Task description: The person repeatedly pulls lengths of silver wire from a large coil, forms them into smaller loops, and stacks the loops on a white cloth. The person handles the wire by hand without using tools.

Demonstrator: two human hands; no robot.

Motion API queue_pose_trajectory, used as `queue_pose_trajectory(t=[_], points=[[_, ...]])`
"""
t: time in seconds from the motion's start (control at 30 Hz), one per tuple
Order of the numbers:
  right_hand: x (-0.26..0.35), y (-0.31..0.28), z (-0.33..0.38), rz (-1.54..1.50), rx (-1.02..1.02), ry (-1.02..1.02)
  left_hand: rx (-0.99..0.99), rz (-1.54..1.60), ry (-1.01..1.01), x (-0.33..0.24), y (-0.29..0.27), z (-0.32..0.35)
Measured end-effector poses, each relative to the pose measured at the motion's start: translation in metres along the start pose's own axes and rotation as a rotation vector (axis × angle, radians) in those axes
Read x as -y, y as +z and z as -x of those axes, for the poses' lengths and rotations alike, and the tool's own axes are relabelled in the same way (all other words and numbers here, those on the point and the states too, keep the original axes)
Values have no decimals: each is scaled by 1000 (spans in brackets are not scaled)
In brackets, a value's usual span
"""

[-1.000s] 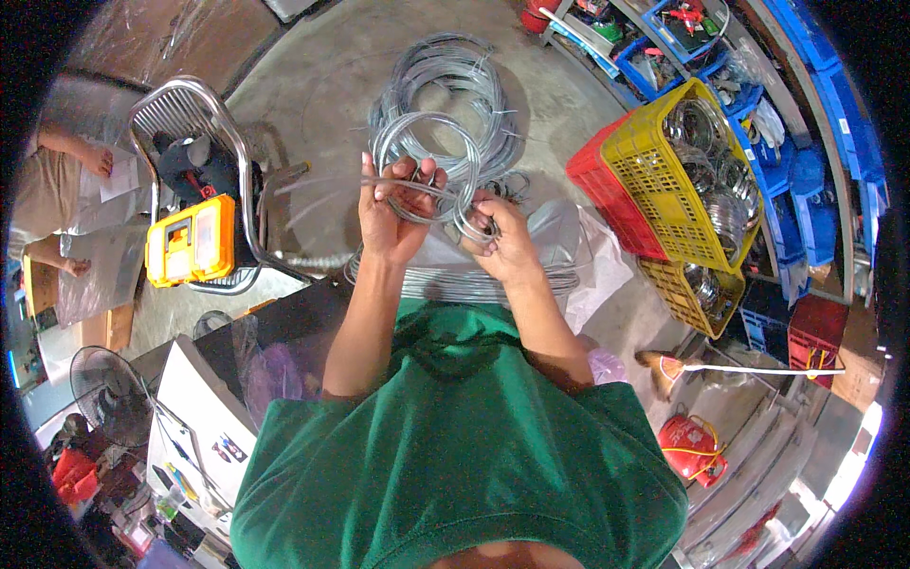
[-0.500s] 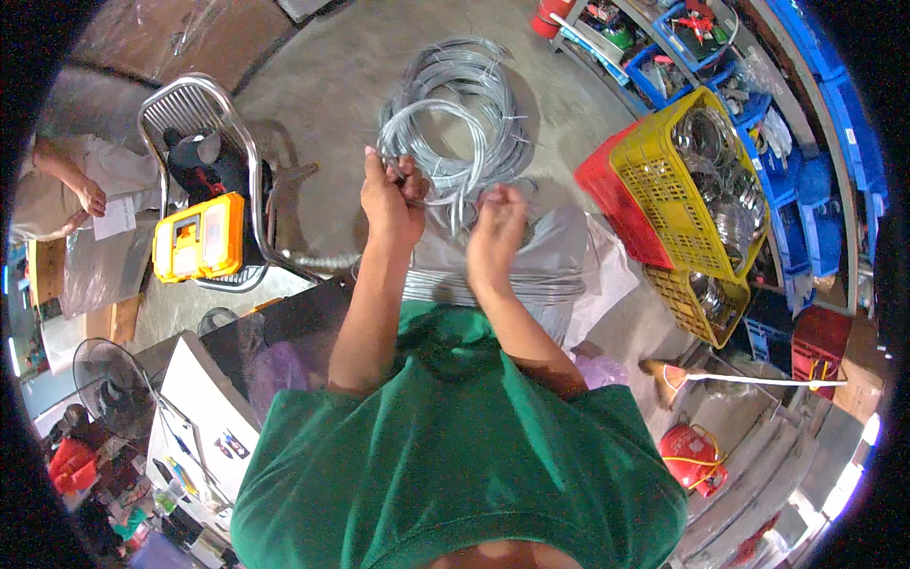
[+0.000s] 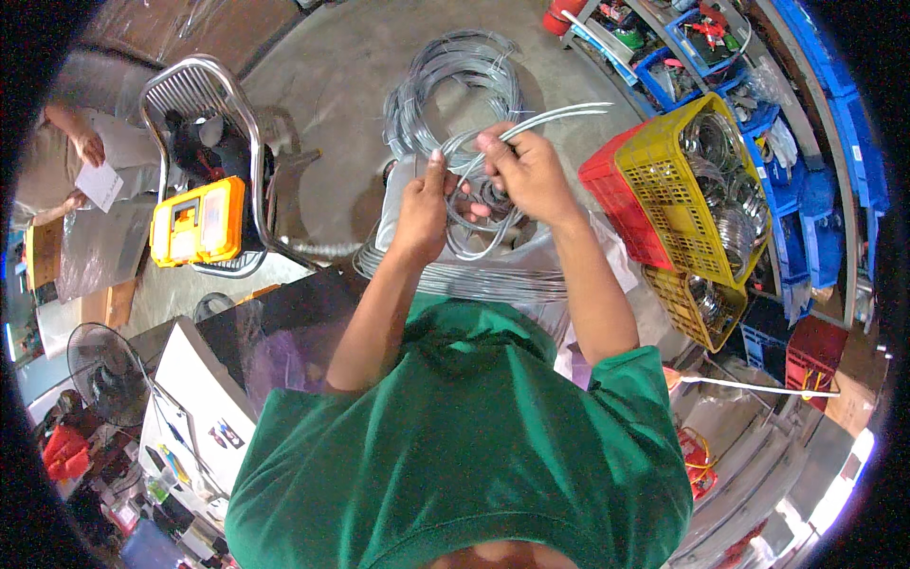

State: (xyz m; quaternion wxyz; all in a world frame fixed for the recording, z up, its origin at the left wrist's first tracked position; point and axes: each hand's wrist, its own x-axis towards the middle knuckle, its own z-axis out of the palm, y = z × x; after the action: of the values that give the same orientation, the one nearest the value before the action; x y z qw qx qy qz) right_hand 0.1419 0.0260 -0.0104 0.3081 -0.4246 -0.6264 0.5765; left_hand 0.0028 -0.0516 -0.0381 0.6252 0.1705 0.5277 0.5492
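A small coil of light grey wire (image 3: 466, 252) hangs between my two hands. My left hand (image 3: 422, 211) is closed on its left side, thumb up. My right hand (image 3: 531, 178) pinches the wire at the upper right of the coil, thumb and fingers pressed together. From that grip loose wire ends (image 3: 567, 112) stick out to the right. Just beyond my hands, larger coils of grey wire (image 3: 406, 93) are heaped on the floor. Nearer my body, beneath my hands, lies another stack of coiled wire (image 3: 445, 283), with translucent plastic wrap (image 3: 389, 220) beside it.
On the right stand a yellow crate (image 3: 664, 180) of shiny metal coils, a red crate (image 3: 607, 190) and blue-bin shelves (image 3: 806, 190). A metal chair (image 3: 248, 142) on the left carries an orange toolbox (image 3: 199, 223). Beyond it, another person's hand (image 3: 90, 149) holds white paper.
The small coil has come closer to my body, away from the heap. My right hand has moved up and right and now grips the wire, whose ends point right.
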Motion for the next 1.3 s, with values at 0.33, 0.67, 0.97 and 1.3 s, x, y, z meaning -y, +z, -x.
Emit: queue_pose_trajectory(t=[0.33, 0.67, 0.97, 1.3], points=[[0, -35, -12, -297, 59, -152, -1, -22, -4, 1, 7, 8], [-9, -46, -10, -351, -36, -133, 67, -232, -23, 9, 17, 13], [-11, -45, -4, -448, -212, -211, 252, -243, -172, 11, 14, 16], [-19, -52, 1, -95, -337, -61, 262, -163, -208, -8, 7, 24]])
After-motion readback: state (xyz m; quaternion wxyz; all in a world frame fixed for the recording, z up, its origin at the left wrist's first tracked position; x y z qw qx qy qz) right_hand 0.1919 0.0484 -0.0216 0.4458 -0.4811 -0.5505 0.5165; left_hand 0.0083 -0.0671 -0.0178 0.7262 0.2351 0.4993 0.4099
